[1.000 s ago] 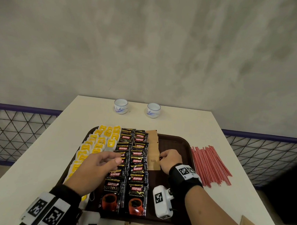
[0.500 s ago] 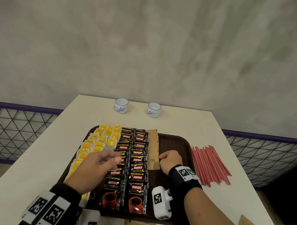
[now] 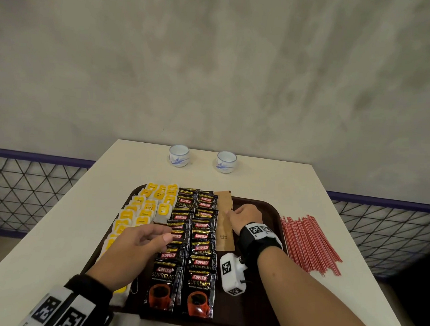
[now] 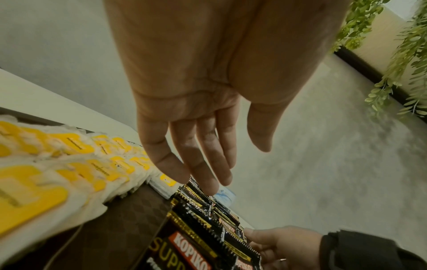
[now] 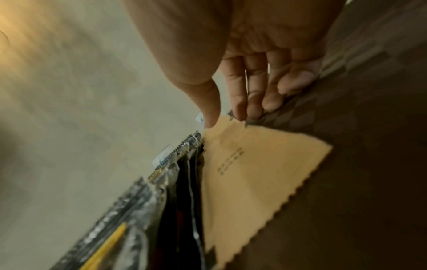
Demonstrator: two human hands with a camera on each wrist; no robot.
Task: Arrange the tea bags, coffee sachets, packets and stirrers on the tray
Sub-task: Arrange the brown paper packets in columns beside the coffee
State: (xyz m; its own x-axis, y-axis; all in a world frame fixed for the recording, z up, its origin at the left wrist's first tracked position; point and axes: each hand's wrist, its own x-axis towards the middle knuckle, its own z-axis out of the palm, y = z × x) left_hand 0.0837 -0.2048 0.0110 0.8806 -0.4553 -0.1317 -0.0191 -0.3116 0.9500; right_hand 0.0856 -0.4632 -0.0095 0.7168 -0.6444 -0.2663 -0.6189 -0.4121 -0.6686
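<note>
Right hand now further up the tray, pinching a brown sugar packet. Left hand relaxed, empty, above coffee sachets. Stirrers remain on desk.

"KOPIKO SUPREMO" on coffee sachets; "BROWN SUGAR" packet

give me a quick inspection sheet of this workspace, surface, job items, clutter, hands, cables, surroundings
surface: pale table carrying a dark brown tray.
job's things: yellow tea bags in rows at the tray's left; black coffee sachets in two columns; brown sugar packets beside them; red stirrers on the table, right of the tray.
clutter: two white cups at the table's far edge.
grippers: left hand relaxed above the sachets, holding nothing; right hand pinches a sugar packet.
cables: nothing seen.
surroundings: grey wall; wire mesh railing; green plants.
</note>
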